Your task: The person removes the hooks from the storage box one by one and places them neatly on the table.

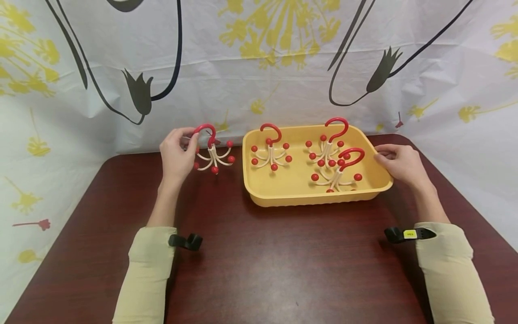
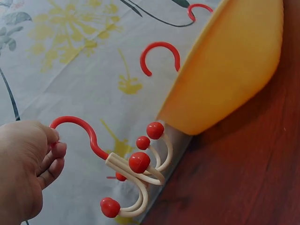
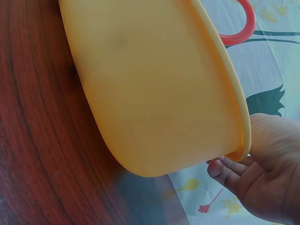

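- nearest are the two pale sleeves (image 1: 147, 270) of the person, with a black strap (image 1: 185, 242) at each wrist
- beneath the arms lies the dark red table (image 1: 251, 261), which is shiny
- further on stands the yellow tray (image 1: 315, 200), somewhat right of the middle; i cannot tell whether its right end is a little raised
- in the near right part of the tray is the near hanger (image 1: 337, 177), with red hook, pale curved arms and red balls at the tips
- the right hand (image 1: 404, 164) pinches the rim at the right end of the tray; the right wrist view shows its fingers under this rim
- the left hand (image 1: 176, 155) pinches the red hook of the held hanger (image 1: 212, 153) between thumb and fingers
- this hanger is outside the tray, near its left wall, with arms below the hook; whether its balls touch the table, i cannot tell
- in the left part of the tray the left hanger (image 1: 271, 154) stands more or less upright
- at the far right inside is the far hanger (image 1: 329, 145), very close to the near one
- farthest is the patterned cloth (image 1: 210, 85)
- in my judgement the work is well along: three hangers are in the tray, and only the fourth, in the left hand, is left to settle
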A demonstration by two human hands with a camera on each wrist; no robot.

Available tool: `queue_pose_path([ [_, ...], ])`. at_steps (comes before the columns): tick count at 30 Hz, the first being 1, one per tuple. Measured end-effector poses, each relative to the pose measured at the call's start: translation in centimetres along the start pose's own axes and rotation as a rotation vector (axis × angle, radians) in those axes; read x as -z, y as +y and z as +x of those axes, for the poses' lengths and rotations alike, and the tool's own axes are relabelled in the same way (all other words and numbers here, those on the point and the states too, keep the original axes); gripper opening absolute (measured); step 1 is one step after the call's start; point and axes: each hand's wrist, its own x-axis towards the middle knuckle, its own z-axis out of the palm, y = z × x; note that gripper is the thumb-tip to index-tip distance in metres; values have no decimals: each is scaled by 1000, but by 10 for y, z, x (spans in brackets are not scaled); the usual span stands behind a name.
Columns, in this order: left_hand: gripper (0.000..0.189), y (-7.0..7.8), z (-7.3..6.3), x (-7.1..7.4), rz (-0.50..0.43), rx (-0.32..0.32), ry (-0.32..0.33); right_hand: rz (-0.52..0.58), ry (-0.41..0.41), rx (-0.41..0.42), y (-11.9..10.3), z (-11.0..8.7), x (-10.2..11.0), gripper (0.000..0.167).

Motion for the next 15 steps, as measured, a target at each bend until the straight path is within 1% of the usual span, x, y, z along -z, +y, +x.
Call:
queue_pose_path([
  [6,16,-11,-4,-5,13,23,-33,-6,5,4,1,0,1,36],
  [9,16,-14,-5,-7,15,47,-45,-1,2,-1,1,0,1,37],
  [11,17,-15,-6,-8,20,66,-49,3,-3,-4,1,0,1,38],
  [15,17,-15,-6,-9,29,78,-52,6,-2,-10,1,-1,0,39],
])
